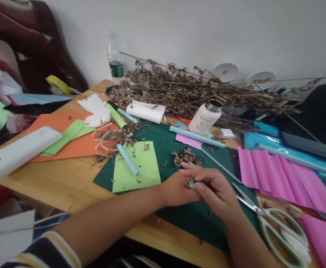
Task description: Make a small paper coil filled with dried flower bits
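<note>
My left hand (176, 190) is curled round a small blue tube (191, 184), only its end showing in the gap between my two hands; most of its length is hidden, so I cannot tell exactly how its long axis runs; my right hand (217, 186) is bent over that same end, thumb and fingers close about it, though whether they pinch a scrap of leaf I cannot tell; the heap of dried leaves (185, 154) lies just beyond my right fingertips, on the far side of both hands, on the dark green mat (154, 136); the spare blue tube (127, 160) lies out to the left of my left hand, nearer to it than to my right, its long axis slanting away leftward; the scissors (259, 211) lie to the right of my right hand.
</note>
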Demonstrator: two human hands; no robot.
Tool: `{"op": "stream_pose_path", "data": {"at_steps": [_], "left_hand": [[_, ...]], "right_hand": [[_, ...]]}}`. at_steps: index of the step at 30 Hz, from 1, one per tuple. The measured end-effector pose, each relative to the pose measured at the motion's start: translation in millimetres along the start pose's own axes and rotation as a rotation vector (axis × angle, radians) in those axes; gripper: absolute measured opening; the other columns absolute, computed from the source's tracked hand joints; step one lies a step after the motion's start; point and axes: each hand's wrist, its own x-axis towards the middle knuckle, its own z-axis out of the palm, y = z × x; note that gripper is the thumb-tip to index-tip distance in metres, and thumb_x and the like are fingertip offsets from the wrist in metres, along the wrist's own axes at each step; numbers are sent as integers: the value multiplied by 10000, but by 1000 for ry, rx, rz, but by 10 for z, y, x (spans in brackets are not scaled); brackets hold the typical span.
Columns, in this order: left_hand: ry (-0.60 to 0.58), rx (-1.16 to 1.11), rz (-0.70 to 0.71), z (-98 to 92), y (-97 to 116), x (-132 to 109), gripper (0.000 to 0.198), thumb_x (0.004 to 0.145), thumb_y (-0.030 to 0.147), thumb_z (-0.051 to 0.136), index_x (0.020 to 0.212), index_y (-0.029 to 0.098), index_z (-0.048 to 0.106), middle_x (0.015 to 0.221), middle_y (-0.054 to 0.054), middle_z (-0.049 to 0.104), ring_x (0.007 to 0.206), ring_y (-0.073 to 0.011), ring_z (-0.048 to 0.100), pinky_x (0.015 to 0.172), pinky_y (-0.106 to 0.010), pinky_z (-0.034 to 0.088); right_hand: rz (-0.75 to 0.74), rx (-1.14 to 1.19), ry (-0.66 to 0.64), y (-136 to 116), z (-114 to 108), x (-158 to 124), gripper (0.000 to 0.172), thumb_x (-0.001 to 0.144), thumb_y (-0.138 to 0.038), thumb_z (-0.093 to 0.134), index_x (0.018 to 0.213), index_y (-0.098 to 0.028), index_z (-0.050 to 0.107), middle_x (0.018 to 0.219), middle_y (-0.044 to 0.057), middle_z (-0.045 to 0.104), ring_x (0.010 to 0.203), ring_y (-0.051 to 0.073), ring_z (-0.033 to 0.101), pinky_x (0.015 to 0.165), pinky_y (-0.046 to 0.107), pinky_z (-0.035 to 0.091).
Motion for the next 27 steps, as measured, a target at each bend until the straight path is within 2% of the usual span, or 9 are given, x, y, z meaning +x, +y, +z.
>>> {"op": "stream_pose_path", "data": {"at_steps": [2, 5, 7, 10, 13, 16, 19, 23, 27], "left_hand": [[-4, 8, 48, -6, -35, -3, 189, 648, 111, 468, 822, 92, 539, 856, -61, 575, 856, -182, 516, 800, -312, 401], [-21, 12, 25, -12, -66, -9, 153, 663, 119, 466, 793, 96, 543, 817, -44, 570, 817, -166, 520, 763, -289, 416], [-13, 21, 8, -10, -70, -13, 124, 675, 133, 466, 762, 96, 545, 779, -34, 563, 790, -152, 520, 752, -270, 418], [-9, 29, 59, 4, -73, -14, 84, 679, 148, 476, 696, 96, 540, 732, -19, 541, 774, -134, 507, 772, -243, 397], [-13, 61, -56, 19, -87, -17, 93, 659, 147, 514, 575, 113, 493, 592, 27, 454, 660, -98, 470, 657, -186, 401], [-2, 46, -156, 16, -77, -31, 160, 638, 149, 533, 524, 121, 424, 526, 53, 355, 553, -63, 377, 532, -154, 345], [-43, -95, -147, -22, -15, -45, 126, 619, 167, 529, 570, 128, 420, 553, 53, 347, 548, -59, 331, 518, -161, 306], [-127, -460, -179, -89, 88, -48, 162, 565, 217, 542, 665, 131, 449, 599, 37, 371, 576, -75, 339, 540, -181, 297], [-31, -546, -222, -104, 109, -60, 242, 565, 327, 564, 663, 113, 506, 588, 16, 420, 558, -86, 354, 530, -196, 294]], "right_hand": [[4, 12, -11, 15, -11, -4, 177, 733, -80, 438, 819, -235, 447, 991, 44, 602, 1022, 197, 489, 860, 448, 380], [-53, 1, -7, 32, -33, -11, 226, 713, -59, 454, 838, -244, 486, 1029, 40, 574, 989, 201, 510, 836, 434, 404], [-113, -40, -8, 36, -45, -13, 272, 696, -41, 454, 862, -251, 498, 1028, 40, 566, 980, 207, 511, 852, 458, 380], [-172, -122, 0, 34, -59, -3, 305, 677, -38, 444, 886, -253, 500, 1010, 50, 556, 973, 224, 499, 852, 489, 356], [-244, -232, 44, 27, -71, 23, 253, 651, -72, 460, 825, -247, 517, 892, 45, 563, 854, 215, 520, 789, 467, 381], [-289, -347, 80, 8, -81, 43, 157, 628, -109, 476, 715, -229, 524, 768, 35, 537, 712, 189, 506, 689, 414, 398], [-281, -381, 111, -13, -89, 46, 125, 624, -112, 483, 677, -220, 515, 705, 30, 494, 657, 172, 480, 589, 353, 397], [-301, -368, 110, -29, -107, 44, 138, 627, -87, 491, 687, -211, 504, 696, 25, 469, 641, 152, 466, 549, 313, 395], [-319, -330, 75, -49, -113, 47, 177, 629, -56, 495, 719, -210, 497, 723, 27, 477, 639, 136, 470, 543, 292, 412]]}}
